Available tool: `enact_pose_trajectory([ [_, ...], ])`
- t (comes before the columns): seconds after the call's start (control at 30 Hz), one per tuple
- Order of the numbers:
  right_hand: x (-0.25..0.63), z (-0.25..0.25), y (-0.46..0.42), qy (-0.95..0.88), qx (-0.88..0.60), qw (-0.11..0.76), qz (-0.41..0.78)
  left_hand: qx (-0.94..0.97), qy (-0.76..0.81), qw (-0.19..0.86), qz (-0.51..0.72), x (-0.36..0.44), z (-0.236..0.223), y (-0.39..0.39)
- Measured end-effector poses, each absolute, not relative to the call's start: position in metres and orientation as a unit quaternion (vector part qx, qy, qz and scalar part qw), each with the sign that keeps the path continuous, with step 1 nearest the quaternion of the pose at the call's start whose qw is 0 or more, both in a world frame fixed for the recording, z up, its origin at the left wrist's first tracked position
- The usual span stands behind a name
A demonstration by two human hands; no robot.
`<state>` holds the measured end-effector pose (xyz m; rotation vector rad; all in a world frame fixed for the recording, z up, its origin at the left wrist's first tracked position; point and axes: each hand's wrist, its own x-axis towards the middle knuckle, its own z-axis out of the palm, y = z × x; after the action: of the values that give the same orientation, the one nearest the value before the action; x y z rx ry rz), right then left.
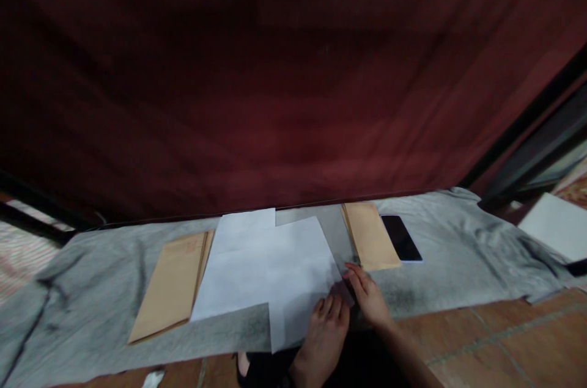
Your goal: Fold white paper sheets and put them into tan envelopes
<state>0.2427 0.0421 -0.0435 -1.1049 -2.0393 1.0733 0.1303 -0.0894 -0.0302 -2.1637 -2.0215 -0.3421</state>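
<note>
Two large white sheets overlap on the grey cloth: the left sheet of paper (233,272) and the right sheet of paper (296,272). At the right sheet's lower right corner is my left hand (323,330), its bent fingers close together over the edge; its thumb is hidden. My right hand (368,297) lies beside the same sheet's right edge, fingers extended and fingertips at the edge. Just beyond it rests a brown envelope stack (373,238). Another set of brown envelopes (172,284), with faint red marks, lies left of the sheets.
A dark-screened phone (402,238) lies right of the envelopes. The grey cloth (454,247) covers a long, low surface against a dark red panel (293,101). Brown floor tiles (499,339) show in front. A white flat object (557,226) is at the far right.
</note>
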Motion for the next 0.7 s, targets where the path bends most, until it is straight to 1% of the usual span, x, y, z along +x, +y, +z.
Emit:
enact_pose_trajectory([
  [0.07,0.240,-0.043,0.043,-0.758,-0.423,0.279,0.411,-0.741,-0.657,0.085,-0.108,0.132,-0.033,-0.090],
  [0.23,0.241,-0.048,0.041,-0.757,-0.454,0.278,0.378,-0.782,-0.605,0.112,-0.102,0.134,-0.036,-0.097],
  [0.33,0.246,-0.050,0.039,-0.749,-0.446,0.279,0.403,-0.802,-0.577,0.122,-0.100,0.135,-0.033,-0.100],
  [0.43,0.250,-0.052,0.039,-0.716,-0.460,0.301,0.429,-0.815,-0.562,0.116,-0.087,0.132,-0.027,-0.099],
  [0.57,0.248,-0.057,0.043,-0.688,-0.485,0.329,0.428,-0.805,-0.575,0.112,-0.094,0.124,-0.024,-0.095],
  [0.7,0.245,-0.061,0.047,-0.706,-0.483,0.325,0.403,-0.763,-0.627,0.111,-0.113,0.109,-0.032,-0.099],
])
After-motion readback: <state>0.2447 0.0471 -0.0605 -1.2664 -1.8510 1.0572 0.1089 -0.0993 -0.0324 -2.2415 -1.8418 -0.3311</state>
